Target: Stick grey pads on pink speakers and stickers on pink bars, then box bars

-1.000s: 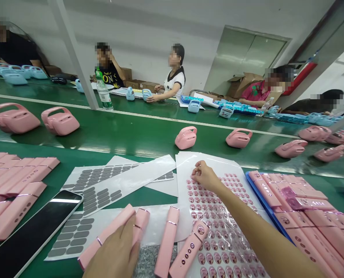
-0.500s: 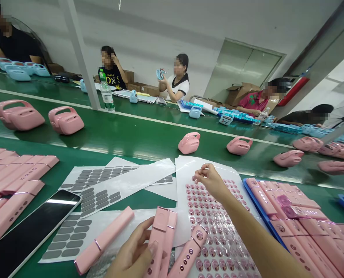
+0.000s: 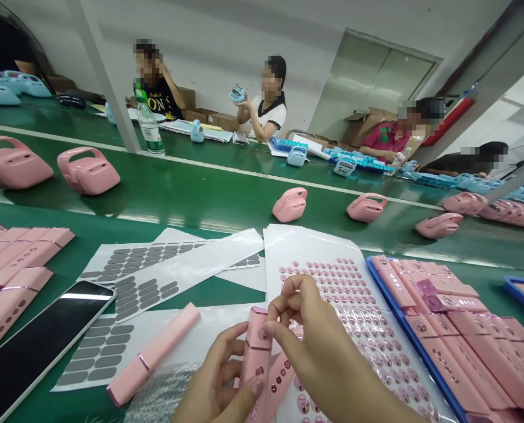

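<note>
My left hand is wrapped round a pink stick-shaped device with a row of buttons, held upright and tilted slightly. At the device's upper end, my right hand has thumb and forefinger pinched on a small round sticker, which lies against the pink surface. Whether it is fully stuck down is hidden by the fingers. Behind the right fingers lies a second pink device, partly covered. Below and beyond the right hand is a sheet of round pink stickers. Another pink stick lies left of my hands.
A black-screened phone and stacked pink sticks lie left. Sheets with grey oval stickers lie ahead. A blue tray of pink sticks is at right. Pink handled units stand on the green belt; co-workers sit beyond.
My right hand has come from the sticker sheet down to the upper end of the pink device in my left hand, bringing a round sticker. The camera view has shifted slightly.
</note>
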A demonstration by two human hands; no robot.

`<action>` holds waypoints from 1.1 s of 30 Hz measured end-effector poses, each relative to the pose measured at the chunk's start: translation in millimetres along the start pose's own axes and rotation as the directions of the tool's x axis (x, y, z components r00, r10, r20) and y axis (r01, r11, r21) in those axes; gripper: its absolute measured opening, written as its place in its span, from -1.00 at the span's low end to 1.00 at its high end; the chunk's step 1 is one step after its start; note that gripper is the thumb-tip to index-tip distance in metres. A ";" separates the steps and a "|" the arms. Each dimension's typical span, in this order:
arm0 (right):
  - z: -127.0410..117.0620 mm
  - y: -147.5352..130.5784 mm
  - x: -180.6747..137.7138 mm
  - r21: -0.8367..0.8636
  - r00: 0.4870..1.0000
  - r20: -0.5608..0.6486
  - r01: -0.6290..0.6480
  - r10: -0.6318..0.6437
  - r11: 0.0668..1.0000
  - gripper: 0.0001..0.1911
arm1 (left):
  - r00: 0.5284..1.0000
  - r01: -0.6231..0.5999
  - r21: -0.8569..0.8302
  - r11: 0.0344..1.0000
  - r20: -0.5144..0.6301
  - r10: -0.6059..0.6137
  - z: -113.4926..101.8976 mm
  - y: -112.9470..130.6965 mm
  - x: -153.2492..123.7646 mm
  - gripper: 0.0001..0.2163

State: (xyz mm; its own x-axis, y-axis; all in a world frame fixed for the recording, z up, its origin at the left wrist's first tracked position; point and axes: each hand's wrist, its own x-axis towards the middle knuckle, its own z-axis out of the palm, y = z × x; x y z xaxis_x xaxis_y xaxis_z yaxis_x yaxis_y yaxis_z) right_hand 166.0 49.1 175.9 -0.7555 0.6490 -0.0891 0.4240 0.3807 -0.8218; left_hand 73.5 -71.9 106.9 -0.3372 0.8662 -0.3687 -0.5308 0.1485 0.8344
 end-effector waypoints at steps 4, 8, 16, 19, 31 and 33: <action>1.5 -0.9 0.2 -0.023 1.000 -0.010 -0.019 0.019 1.000 -0.73 | 1.000 0.001 0.014 1.000 0.015 -0.001 -0.1 2.1 -0.5 -0.42; 2.9 0.7 -0.5 -0.027 0.999 -0.021 -0.028 0.028 0.999 -0.75 | 1.000 -0.002 0.025 1.000 0.016 0.002 0.5 1.8 -0.9 -0.45; 10.4 6.7 -3.1 0.001 0.997 -0.070 0.012 -0.012 1.000 -0.80 | 1.000 -0.008 0.047 0.999 0.020 0.007 1.8 2.2 -0.7 -0.47; 12.1 8.7 -3.8 0.067 0.996 -0.091 0.014 -0.008 0.998 -0.82 | 1.000 0.007 0.034 0.999 0.014 -0.008 1.3 3.0 -0.7 -0.46; 15.4 11.5 -3.8 0.184 0.992 -0.129 0.028 -0.004 0.983 -0.81 | 1.000 -0.014 -0.005 1.000 -0.010 0.014 3.8 3.5 0.4 -0.48; 15.5 11.5 -4.4 0.169 0.991 -0.135 0.024 -0.001 0.985 -0.82 | 1.000 -0.020 0.006 1.000 -0.008 0.020 3.9 2.9 0.5 -0.47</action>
State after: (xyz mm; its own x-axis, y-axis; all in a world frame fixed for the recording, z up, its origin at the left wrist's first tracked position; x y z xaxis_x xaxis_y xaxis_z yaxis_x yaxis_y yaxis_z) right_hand 166.4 40.4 158.1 -0.6818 0.7315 -0.0114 0.3148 0.2792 -0.9072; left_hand 74.9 -69.3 110.7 -0.3541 0.8651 -0.3553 -0.5193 0.1340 0.8440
